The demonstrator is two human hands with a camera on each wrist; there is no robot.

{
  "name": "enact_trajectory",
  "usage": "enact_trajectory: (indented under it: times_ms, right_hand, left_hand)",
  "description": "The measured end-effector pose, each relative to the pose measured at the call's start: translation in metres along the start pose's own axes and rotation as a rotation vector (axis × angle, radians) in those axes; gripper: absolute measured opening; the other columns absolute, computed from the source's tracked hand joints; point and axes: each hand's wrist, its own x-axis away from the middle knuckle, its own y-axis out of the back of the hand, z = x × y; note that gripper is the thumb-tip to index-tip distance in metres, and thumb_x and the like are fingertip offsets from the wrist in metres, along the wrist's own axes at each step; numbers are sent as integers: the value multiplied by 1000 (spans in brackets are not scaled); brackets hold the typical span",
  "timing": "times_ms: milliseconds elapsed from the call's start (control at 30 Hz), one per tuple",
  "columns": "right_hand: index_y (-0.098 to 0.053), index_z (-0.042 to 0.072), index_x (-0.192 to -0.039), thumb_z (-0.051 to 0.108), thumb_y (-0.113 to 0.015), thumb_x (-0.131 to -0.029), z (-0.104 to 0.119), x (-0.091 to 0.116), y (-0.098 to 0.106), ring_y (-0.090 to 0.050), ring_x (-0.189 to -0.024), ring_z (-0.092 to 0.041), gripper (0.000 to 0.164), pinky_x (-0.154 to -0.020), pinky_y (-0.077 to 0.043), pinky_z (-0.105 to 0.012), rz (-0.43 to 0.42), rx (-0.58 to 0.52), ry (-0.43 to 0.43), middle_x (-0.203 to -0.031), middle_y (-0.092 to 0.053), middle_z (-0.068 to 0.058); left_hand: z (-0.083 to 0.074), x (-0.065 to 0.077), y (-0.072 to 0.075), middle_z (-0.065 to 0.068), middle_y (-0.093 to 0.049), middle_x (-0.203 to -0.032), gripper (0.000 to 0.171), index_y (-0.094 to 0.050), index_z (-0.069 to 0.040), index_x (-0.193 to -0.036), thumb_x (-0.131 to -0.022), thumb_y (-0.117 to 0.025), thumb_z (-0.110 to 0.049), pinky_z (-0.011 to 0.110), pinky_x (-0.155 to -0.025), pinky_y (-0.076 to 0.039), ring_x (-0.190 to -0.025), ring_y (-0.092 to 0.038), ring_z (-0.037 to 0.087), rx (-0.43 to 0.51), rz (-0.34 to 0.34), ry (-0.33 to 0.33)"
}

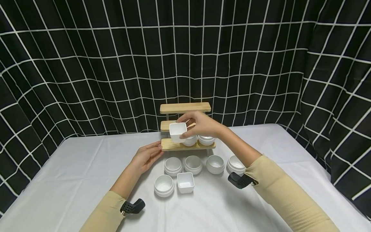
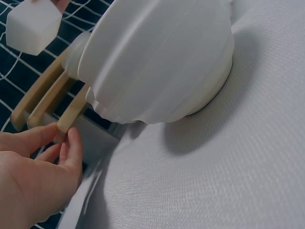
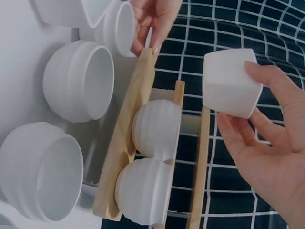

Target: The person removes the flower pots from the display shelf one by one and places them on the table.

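A white square bowl [image 1: 178, 131] is pinched between the thumb and fingers of my right hand [image 1: 203, 124], held in the air above the left part of the lowest shelf. That wooden tiered stand [image 1: 185, 107] has three steps. Two round white bowls, one [image 3: 157, 128] beside another [image 3: 145, 191], sit on the lowest board, toward its right. My left hand [image 1: 148, 156] pinches the left end of the lowest board [image 2: 71, 114], thumb on one side and fingers on the other. Seen from the right wrist, the square bowl [image 3: 229, 82] is clear of the boards.
In front of the stand, several round white bowls [image 1: 193, 164] stand on the white cloth [image 1: 87, 180]. A second square bowl [image 1: 185, 182] is next to a round bowl [image 1: 164, 186] nearer the front. A black grid-patterned curtain [image 1: 185, 58] hangs behind.
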Motion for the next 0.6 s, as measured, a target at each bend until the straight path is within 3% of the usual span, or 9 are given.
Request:
enact_trajectory:
  times_ms: [600]
  right_hand:
    - [-64, -7, -135, 1, -85, -83, -9, 20, -4, -69, -115, -33, 56, -99, -65, -34, -11, -17, -17, -132, -67, -22]
  left_hand:
    - [0, 0, 0, 35, -41, -159, 49, -39, 13, -155, -107, -51, 7, 23, -106, -58, -97, -70, 6, -3, -8, -1]
